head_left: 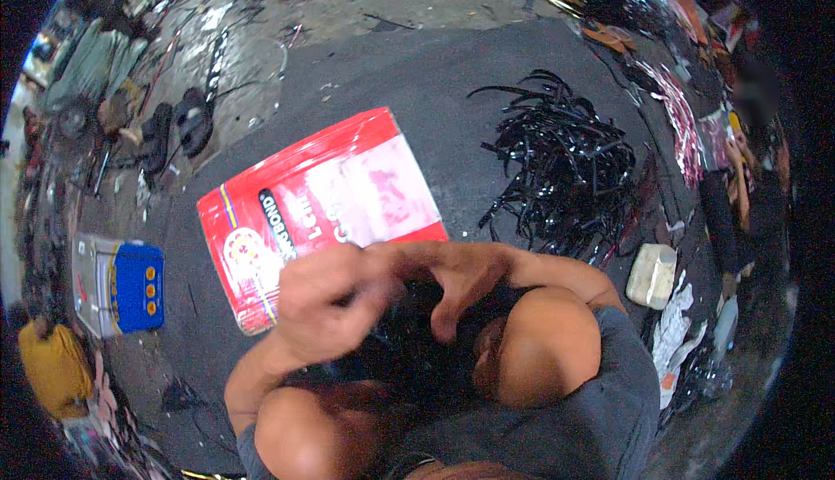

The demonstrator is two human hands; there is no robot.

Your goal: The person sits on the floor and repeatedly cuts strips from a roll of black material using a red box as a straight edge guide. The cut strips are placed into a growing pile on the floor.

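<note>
Red, glossy, boxy tin [322, 206] sits ahead; left hand [323, 304] curled, right hand [463, 273] loosely arched (contents of both unclear).

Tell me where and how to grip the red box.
Probably by both short ends of the red box: left hand from the left, right hand from the right. Its broad, flat upper face offers little to pinch, while both ends show uncovered.
</note>
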